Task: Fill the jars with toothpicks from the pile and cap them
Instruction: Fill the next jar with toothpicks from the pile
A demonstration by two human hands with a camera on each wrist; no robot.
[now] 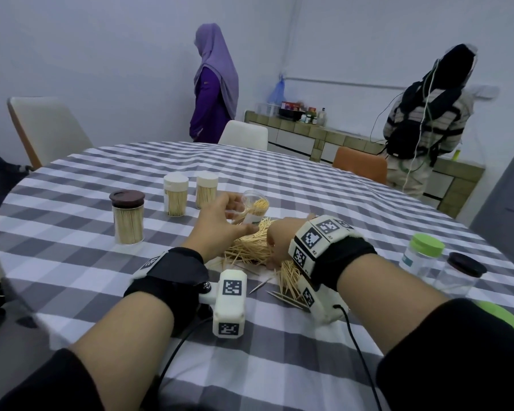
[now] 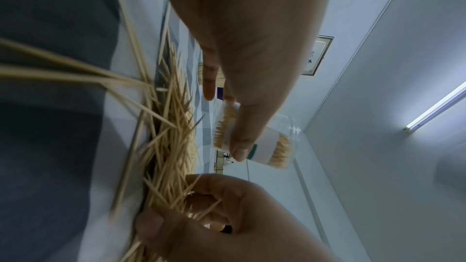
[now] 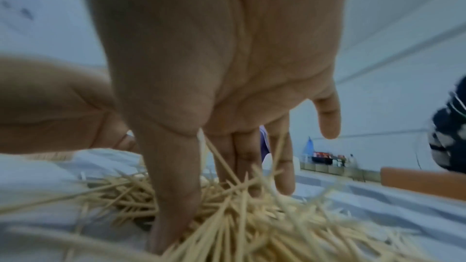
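Observation:
My left hand grips an uncapped clear jar, tilted and partly filled with toothpicks; the left wrist view shows thumb and fingers round the jar. Just in front lies the toothpick pile on the checked tablecloth. My right hand reaches into the pile, thumb and fingers pinching a bunch of toothpicks. Three full capped jars stand behind: one brown-lidded, two white-lidded.
At the right stand an empty jar with a green lid and one with a brown lid; a loose green lid lies nearer. Chairs ring the round table. Two people stand by the far wall and counter.

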